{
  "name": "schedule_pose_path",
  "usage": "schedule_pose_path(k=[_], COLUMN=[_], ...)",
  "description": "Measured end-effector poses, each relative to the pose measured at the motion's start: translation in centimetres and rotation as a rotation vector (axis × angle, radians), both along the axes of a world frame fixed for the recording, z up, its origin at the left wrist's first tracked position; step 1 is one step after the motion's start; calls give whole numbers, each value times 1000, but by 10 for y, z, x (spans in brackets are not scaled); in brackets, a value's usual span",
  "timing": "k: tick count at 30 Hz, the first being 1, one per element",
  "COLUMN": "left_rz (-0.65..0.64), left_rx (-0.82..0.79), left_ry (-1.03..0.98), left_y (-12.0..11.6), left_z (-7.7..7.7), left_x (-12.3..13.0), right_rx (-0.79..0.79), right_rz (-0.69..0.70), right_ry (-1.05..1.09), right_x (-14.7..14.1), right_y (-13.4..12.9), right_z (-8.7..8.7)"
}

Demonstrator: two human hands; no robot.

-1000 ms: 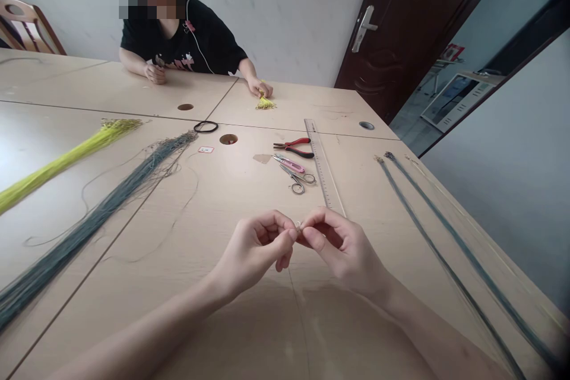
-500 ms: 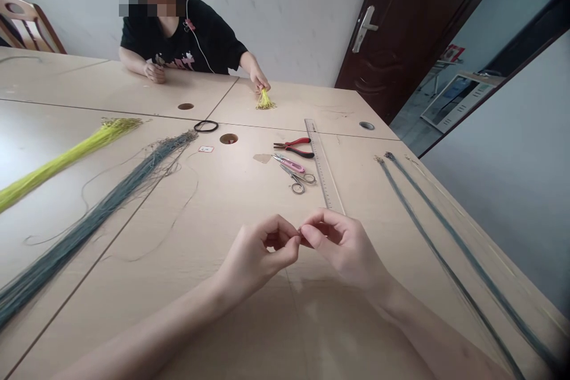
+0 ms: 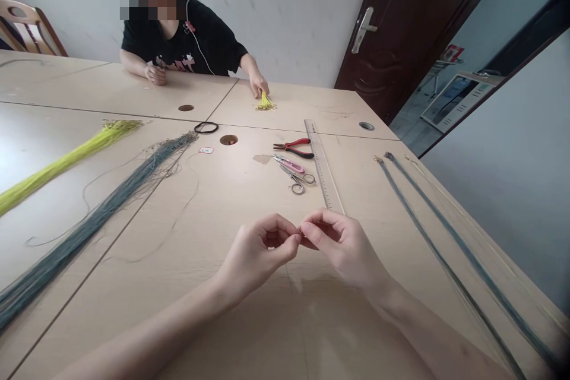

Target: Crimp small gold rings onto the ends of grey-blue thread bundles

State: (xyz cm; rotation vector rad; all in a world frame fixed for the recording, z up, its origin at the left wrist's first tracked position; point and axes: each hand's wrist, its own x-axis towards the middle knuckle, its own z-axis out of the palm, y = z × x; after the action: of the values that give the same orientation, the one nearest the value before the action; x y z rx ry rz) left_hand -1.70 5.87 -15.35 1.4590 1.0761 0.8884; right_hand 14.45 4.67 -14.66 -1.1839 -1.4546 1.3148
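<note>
My left hand and my right hand meet above the near middle of the table, thumbs and forefingers pinched close together. Between the fingertips is something tiny and brownish, too small to name. From below the hands a faint thin thread seems to run down toward me. Just beyond my hands lie silver scissors, pink thread snips, red-and-black pliers and a clear ruler.
To the left lie a yellow thread bundle and a blue-grey one. Thinner blue-grey bundles stretch along the right edge. A black ring and a small label lie mid-table. Opposite, a person's hand holds yellow threads.
My hands stay almost in the same place, still pinched together. Across the table, the person's hand on the yellow threads has shifted slightly.
</note>
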Motion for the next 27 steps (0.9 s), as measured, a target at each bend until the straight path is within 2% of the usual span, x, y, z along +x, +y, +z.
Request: schedule_pose_path(k=[12, 23, 27], left_rz=[86, 134, 151], left_rx=[71, 177, 211], left_ry=[40, 92, 122], left_y=[-1, -1, -3], left_z=[-2, -8, -8], left_x=[1, 1, 1], right_rx=[33, 34, 102], right_rz=[-4, -98, -118], right_ry=[-63, -167, -223], right_x=[-2, -7, -8], right_y=[-2, -2, -6], right_z=[-1, 2, 1])
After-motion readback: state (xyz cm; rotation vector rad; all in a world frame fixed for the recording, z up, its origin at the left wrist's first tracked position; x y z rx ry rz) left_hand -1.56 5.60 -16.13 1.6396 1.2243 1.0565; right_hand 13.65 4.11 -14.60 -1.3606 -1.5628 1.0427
